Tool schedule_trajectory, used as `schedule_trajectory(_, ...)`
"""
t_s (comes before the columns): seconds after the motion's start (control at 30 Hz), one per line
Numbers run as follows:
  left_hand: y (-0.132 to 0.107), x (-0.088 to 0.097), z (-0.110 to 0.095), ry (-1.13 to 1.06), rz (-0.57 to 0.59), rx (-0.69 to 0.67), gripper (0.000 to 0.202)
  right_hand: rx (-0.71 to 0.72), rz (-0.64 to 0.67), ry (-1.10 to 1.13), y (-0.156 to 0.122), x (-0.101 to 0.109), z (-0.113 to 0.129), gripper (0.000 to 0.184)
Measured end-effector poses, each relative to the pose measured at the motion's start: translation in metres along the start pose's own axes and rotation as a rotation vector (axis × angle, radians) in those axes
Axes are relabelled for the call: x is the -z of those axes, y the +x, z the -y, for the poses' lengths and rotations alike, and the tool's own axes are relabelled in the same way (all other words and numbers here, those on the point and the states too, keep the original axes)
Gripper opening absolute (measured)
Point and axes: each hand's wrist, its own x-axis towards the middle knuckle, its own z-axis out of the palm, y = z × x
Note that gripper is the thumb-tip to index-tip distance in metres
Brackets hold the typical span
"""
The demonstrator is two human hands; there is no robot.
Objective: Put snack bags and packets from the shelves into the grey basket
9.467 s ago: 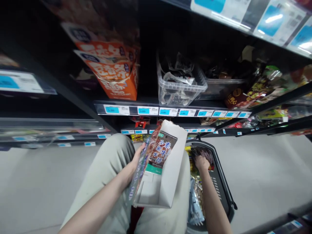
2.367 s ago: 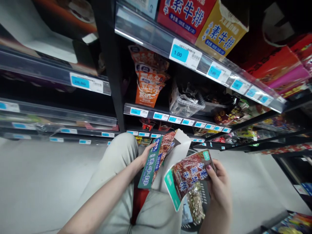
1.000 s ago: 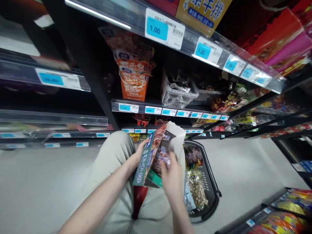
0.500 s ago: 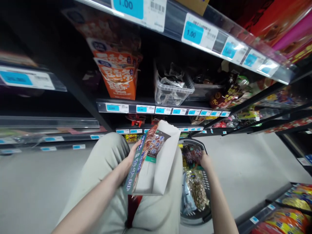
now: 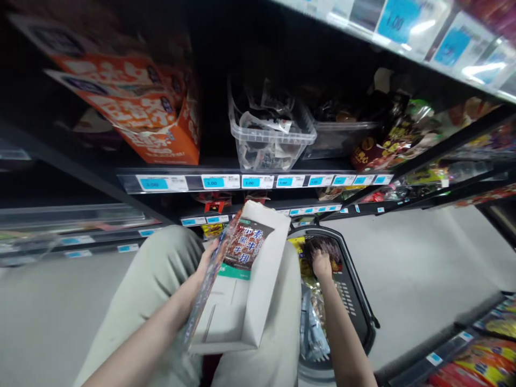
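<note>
My left hand (image 5: 206, 260) is wrapped round the left side of an open cardboard display box (image 5: 262, 301), which lies tilted across my knees. Inside the box, at its far end, is a dark brown snack packet (image 5: 244, 244) with white characters and a green band. My right hand (image 5: 321, 264) is down in a black shopping basket (image 5: 360, 293), its fingers closed on another dark snack packet (image 5: 332, 248) at the basket's far end. Those fingertips are partly hidden. Beneath that forearm lie a pale blue packet (image 5: 316, 333) and a shiny clear-and-gold packet (image 5: 318, 295).
Ahead, a shelf holds an orange snack box (image 5: 161, 145), a clear plastic tub (image 5: 272, 142) of small packets and a darker tub (image 5: 342, 140). Its price-tag edge (image 5: 258, 181) runs above my knees. Bright snack bags (image 5: 484, 360) sit on a low shelf at right.
My right hand has moved left within the basket with the packet. The view has shifted nearer the shelf. My left hand still holds the box, now turned slightly.
</note>
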Motion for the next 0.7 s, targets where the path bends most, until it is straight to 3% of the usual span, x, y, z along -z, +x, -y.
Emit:
schedule_trajectory(0.1, 0.002, 0.005, -0.002, -0.005, -0.051, 0.007, 0.047, -0.061, -0.06, -0.003, -0.002, -0.011, 0.007, 0.041)
schedule_trajectory(0.23, 0.0, 0.002, -0.002, 0.048, 0.068, 0.066, 0.051, -0.116, -0.063, -0.004, -0.003, -0.019, 0.011, 0.043)
schedule_trajectory(0.3, -0.004, -0.004, -0.001, 0.05, 0.073, 0.067, 0.053, -0.126, -0.06, -0.002, -0.001, -0.02, 0.01, 0.045)
schedule_trajectory(0.43, -0.011, -0.018, 0.001, 0.011, -0.062, 0.041, 0.054, -0.145, -0.099, 0.008, -0.003, -0.017, 0.005, 0.071)
schedule_trajectory(0.5, -0.01, -0.017, 0.001, 0.003, -0.076, 0.042, 0.053, -0.146, -0.125, -0.008, -0.008, -0.017, 0.003, 0.084)
schedule_trajectory(0.7, 0.007, 0.008, -0.003, 0.025, 0.112, 0.051, 0.046, -0.157, -0.09, -0.036, -0.01, -0.023, 0.006, 0.079)
